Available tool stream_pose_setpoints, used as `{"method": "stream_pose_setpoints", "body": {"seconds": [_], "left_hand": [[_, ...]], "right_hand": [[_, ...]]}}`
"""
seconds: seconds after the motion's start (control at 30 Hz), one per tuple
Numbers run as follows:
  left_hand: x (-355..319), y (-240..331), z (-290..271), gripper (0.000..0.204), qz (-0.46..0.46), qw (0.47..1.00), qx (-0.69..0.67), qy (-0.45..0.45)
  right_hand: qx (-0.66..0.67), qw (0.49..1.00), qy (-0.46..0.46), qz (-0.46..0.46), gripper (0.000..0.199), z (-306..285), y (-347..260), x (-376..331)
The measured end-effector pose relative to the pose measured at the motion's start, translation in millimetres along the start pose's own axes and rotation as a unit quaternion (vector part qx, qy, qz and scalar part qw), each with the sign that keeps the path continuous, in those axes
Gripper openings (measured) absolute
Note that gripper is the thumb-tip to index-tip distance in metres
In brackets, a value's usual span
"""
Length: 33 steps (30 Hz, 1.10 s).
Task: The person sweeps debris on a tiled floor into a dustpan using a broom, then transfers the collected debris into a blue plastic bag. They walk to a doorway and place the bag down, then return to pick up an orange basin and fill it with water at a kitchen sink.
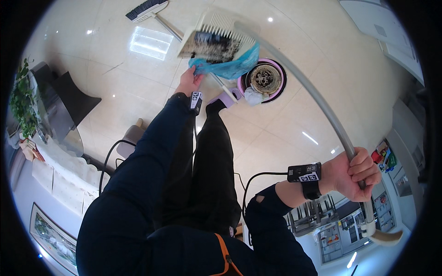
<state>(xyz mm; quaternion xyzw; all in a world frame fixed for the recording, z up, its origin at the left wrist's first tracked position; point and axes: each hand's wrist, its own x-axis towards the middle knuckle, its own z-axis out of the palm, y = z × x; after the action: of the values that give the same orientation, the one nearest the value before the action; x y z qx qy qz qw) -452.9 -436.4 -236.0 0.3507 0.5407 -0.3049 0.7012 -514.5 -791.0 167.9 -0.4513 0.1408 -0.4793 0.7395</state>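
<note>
So I'm looking down from the head cam and both hands are busy. My right hand (357, 175) is wrapped tight round the long grey handle (317, 99) of a dustpan (216, 37), fist fully closed near the handle's near end, over on the right side of the view. That handle curves away to the far middle, where the white dustpan is tipped up, comb teeth along its far edge and dark dirt and fluff sitting inside it.

My left hand (189, 80) is stretched out far ahead, fingers pinched on the edge of a blue plastic bag (230, 66), right under the dustpan's lip. The bag touches the pan and drapes over toward a small pink bin (263, 79) on the floor, just right of the hand. The bin looks round, with dusty clumps in it and something white crumpled at its near rim.

A broom (147, 10) lies on the glossy beige tile floor (285, 133), far left of the dustpan, its stick running toward the pan. Dark trouser legs and a purple slipper (225, 97) sit between the hands. A potted plant (20, 99) is way off on the left edge.
</note>
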Motion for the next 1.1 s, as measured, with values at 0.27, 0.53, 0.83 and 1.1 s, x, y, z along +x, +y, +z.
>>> {"method": "stream_pose_setpoints", "body": {"seconds": [0.27,0.53,0.83,1.1], "left_hand": [[-8,0,5,0.025,-0.019,0.999,-0.03,0.018],[-13,-6,0,0.025,-0.016,0.999,-0.041,0.011],[-16,-7,1,0.026,0.02,0.996,0.014,0.083],[-13,-10,-4,0.025,0.014,0.999,-0.048,-0.011]], "right_hand": [[-0.012,1.0,0.007,0.004,0.025,6,0,6],[0.037,0.996,-0.06,0.057,0.024,-4,-5,4],[-0.015,0.998,-0.044,0.042,0.023,-9,-14,-2],[-0.01,0.999,-0.034,-0.012,0.023,-15,-21,-9]]}}
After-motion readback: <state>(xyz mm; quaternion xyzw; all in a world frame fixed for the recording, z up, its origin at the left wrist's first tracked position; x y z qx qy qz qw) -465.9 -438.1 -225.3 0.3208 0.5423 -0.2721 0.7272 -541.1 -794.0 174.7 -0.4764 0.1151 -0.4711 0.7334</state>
